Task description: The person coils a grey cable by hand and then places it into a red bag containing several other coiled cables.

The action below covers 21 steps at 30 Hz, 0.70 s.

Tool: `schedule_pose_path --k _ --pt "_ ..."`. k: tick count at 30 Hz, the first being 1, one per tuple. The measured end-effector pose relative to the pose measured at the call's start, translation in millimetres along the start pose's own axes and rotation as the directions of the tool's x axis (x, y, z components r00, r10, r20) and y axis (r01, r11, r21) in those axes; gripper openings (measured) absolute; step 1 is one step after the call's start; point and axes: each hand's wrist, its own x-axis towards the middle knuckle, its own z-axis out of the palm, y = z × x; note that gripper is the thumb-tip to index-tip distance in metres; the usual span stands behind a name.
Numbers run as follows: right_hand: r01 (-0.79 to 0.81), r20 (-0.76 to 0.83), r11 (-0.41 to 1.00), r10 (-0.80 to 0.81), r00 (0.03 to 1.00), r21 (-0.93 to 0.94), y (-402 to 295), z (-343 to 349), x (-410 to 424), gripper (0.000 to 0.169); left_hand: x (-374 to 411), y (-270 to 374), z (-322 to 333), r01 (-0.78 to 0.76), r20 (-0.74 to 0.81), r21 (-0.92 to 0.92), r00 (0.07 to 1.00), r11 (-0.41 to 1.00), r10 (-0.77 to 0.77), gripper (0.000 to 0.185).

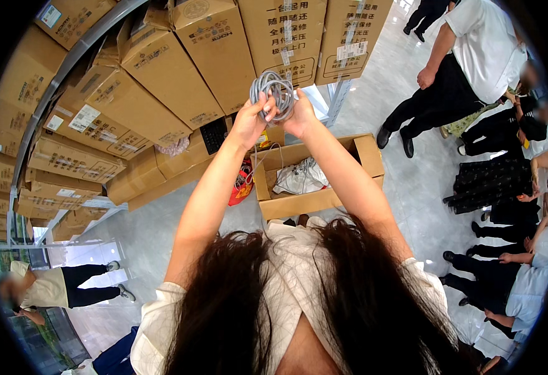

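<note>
A coiled grey cable (pixel 272 84) is held up in front of the stacked cartons. My left hand (pixel 254 117) grips the coil's lower left side, with fingers through or over the loops. On the coil's lower right, my right hand (pixel 300 114) cups it, thumb raised. A loose length hangs from the coil towards an open cardboard box (pixel 302 205) on the floor. Inside that box lie a white plastic bag (pixel 297 180) and more grey cable. A red bag (pixel 241 194) with cables stands at the box's left side.
Metal shelving (pixel 44 98) with many cardboard cartons (pixel 171 75) fills the upper left. A black keyboard (pixel 213 135) lies below the cartons. Several people stand on the right, the nearest a person in a white shirt (pixel 483 47). Another person (pixel 49 286) stands at lower left.
</note>
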Motion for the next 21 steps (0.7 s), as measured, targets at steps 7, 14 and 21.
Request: schedule_pose_path --k 7,14,21 --pt "0.264 0.091 0.941 -0.251 0.964 -0.210 12 -3 1 0.029 -2 -7 0 -0.061 -0.082 -0.019 0.995 0.998 0.059 0.025" --pt "0.407 0.042 0.728 -0.463 0.885 -0.552 1 -18 2 0.011 -18 -1 -25 0.115 -0.021 0.202 0.993 0.973 -0.113 0.036" --pt "0.415 0.404 -0.027 -0.298 0.865 -0.909 -13 7 -15 0.023 2 66 -27 0.422 0.055 0.437 0.869 0.794 -0.492 0.059"
